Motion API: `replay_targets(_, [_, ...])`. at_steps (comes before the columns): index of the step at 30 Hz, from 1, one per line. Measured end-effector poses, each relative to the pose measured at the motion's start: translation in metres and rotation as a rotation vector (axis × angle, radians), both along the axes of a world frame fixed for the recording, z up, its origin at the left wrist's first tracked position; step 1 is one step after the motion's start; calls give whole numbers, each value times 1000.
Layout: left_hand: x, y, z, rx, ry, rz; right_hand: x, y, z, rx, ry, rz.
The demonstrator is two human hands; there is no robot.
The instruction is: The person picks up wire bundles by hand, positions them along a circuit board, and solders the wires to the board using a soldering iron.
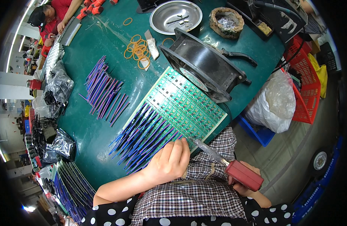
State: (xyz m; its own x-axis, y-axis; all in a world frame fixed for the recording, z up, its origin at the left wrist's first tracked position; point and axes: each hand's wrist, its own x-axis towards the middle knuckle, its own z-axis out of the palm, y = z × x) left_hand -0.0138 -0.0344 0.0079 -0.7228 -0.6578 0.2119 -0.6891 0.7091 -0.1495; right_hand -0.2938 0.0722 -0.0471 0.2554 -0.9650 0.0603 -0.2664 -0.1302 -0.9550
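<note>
two hands work at the near edge of a green table (105,49). up and to the left of the left hand (169,162) lies a loose pile of purple strips (104,90). the left hand, fingers curled together, presses on the near ends of a row of blue-purple strips (143,137) fanned across a green circuit panel (186,107). beyond the panel stands a black fan (203,66). the right hand (243,180) is clamped on the red handle of a soldering iron (228,164), its tip pointing at the panel's near edge beside the left fingers.
</note>
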Motion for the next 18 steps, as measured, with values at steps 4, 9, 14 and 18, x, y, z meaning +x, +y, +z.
replay_targets(4, [0,-1,0,-7,-11,-8,1,-3,0,6,1,13])
replay_targets(9, [0,-2,1,-12,-30,-15,5,-4,7,-95,32,-58])
replay_targets(14, [1,2,5,-11,-92,-6,2,-11,15,119,-164,-15])
replay_targets(18, [-5,1,1,-18,-59,-17,3,11,-3,256,-203,-154])
